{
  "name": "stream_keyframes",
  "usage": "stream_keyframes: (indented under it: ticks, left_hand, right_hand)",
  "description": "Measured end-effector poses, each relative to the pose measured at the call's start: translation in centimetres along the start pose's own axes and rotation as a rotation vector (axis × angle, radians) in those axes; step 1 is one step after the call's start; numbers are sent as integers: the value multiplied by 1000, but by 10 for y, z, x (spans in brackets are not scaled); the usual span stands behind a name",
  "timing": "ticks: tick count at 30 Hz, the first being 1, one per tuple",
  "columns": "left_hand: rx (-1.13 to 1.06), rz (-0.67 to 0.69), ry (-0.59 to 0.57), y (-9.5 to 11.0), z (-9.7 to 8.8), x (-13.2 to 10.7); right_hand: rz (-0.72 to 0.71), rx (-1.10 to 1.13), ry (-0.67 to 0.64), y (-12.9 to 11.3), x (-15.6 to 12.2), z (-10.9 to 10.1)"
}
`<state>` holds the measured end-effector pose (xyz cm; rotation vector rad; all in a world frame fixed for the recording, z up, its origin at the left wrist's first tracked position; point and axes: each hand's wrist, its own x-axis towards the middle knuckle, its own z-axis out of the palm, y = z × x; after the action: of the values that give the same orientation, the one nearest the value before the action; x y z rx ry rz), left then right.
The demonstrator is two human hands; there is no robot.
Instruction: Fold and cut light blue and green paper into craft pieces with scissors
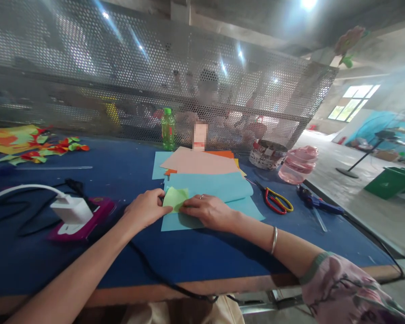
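A small piece of light green paper (175, 198) lies over sheets of light blue paper (205, 185) in front of me. My left hand (145, 207) is closed on the green paper's left edge, its thumb on the lower corner. From the other side, my right hand (211, 211) holds the right edge between bent fingertips, the palm resting low over the blue sheets. The undersides of the right fingers are hidden. Behind the blue paper is a stack of pale pink paper (202, 162), with orange paper (221, 154) showing at its back edge.
Red-and-yellow-handled scissors (276, 201), a blue glue gun (319, 201), a pink bottle (299, 165) and a round woven container (266, 154) stand or lie right. A green bottle (168, 130) is behind. Left are a charger (70, 212) on a magenta power strip (104, 209) and coloured paper cuttings (37, 150).
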<state>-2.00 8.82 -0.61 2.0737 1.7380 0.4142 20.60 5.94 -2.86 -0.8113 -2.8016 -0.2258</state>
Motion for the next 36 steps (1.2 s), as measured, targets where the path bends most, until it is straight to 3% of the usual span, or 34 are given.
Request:
stream_keyframes:
  ticks: [16, 28, 36]
  left_hand:
    - [-170, -32, -31, -6, -8, -6]
    - [-56, -6, -22, -8, -7, -6]
    - [154, 23, 9, -6, -7, -10]
  right_hand:
    - [-39, -15, -28, 1, -1, 0]
    - [-33, -28, -39, -1, 0, -4]
    - [-45, -48, -31, -1, 0, -2]
